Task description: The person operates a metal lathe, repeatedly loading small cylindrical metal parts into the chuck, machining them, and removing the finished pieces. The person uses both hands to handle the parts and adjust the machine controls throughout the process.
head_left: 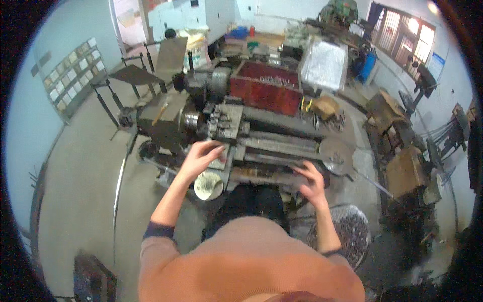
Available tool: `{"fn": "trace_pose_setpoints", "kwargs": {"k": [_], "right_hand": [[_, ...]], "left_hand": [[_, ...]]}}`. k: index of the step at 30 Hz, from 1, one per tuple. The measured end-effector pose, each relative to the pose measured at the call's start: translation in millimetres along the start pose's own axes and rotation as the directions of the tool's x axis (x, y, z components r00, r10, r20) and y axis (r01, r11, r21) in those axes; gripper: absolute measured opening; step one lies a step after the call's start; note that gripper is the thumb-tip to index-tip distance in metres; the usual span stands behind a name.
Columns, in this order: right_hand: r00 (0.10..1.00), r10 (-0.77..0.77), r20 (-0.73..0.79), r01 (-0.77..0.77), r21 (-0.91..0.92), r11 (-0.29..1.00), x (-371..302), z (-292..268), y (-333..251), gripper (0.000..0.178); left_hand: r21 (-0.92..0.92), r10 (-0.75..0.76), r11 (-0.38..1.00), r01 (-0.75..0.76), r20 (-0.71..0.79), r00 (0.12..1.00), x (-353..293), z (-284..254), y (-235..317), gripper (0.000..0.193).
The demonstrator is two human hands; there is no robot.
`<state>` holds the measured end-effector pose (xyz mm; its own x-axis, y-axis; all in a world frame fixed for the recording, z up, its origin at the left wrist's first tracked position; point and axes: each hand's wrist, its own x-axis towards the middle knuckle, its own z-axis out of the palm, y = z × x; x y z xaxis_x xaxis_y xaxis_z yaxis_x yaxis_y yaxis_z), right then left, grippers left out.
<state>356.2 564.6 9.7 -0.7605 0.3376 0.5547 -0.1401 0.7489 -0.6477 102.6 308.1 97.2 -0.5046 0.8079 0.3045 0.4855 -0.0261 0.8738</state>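
1. lathe (261, 136), a long grey-green machine, stands across the middle of the workshop floor, with the person at its near long side looking down on it.
2. left hand (201, 157) reaches over the near edge of the lathe at its left part, fingers spread wide and slightly curled, lying on or just above the carriage (226, 123); the motion blur leaves it unclear whether it grips anything.
3. pale round handwheel (209, 185) hangs on the near face of the lathe, just below the left hand and apart from it.
4. right hand (312, 182) sits at the near edge of the lathe toward its right part, fingers bent down onto a dark lever or ledge there; i cannot tell whether it closes around anything.
5. grey round disc (336, 156) is mounted at the right end of the lathe, just beside the right hand, up and to its right.
6. chuck (190, 121), shiny and cylindrical, sits at the left end of the lathe, beyond the left hand.
7. red tray (266, 93) holding metal pieces stands along the far side of the lathe, well apart from both hands.
8. round basket (347, 231) full of metal shavings stands on the floor near the lathe's near right corner, by the right forearm.
9. both forearms come out of orange-pink sleeves with dark cuffs.
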Motion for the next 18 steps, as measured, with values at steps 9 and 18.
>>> {"fn": "trace_pose_setpoints", "kwargs": {"k": [9, 18], "right_hand": [[0.958, -0.282, 0.062, 0.266, 0.189, 0.945, 45, 38, -85, 0.051], [0.955, -0.279, 0.103, 0.262, 0.152, 0.953, 45, 51, -88, 0.047]], "left_hand": [[-0.532, -0.11, 0.808, 0.251, 0.283, 0.953, 3, 81, 1, 0.044], [-0.596, -0.125, 0.758, 0.265, 0.266, 0.956, -13, 80, -8, 0.031]]}}
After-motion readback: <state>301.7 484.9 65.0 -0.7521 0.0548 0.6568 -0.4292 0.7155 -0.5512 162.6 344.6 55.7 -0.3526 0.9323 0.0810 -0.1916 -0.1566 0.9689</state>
